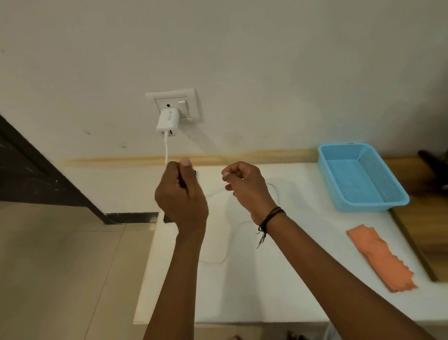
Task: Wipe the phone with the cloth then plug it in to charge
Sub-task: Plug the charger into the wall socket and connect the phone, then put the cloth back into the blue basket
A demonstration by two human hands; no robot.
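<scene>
My left hand (pixel 183 197) is closed around a dark phone (pixel 166 219), held upright over the table's left end; only its lower corner and a bit of its top edge show past my fingers. A white charger (pixel 167 122) sits in the wall socket (pixel 186 102). Its white cable (pixel 167 149) drops behind my left hand and loops over the white table (pixel 274 291). My right hand (pixel 246 186) is level with my left and pinches the thin cable near its end, apart from the phone. The orange cloth (pixel 380 258) lies flat on the table to the right.
A blue mesh basket (pixel 362 179) stands at the back right of the table. Beyond it is a wooden surface (pixel 439 237) with dark objects (pixel 446 170). A dark door frame (pixel 25 165) and tiled floor lie to the left. Bare toes show below the table's front edge.
</scene>
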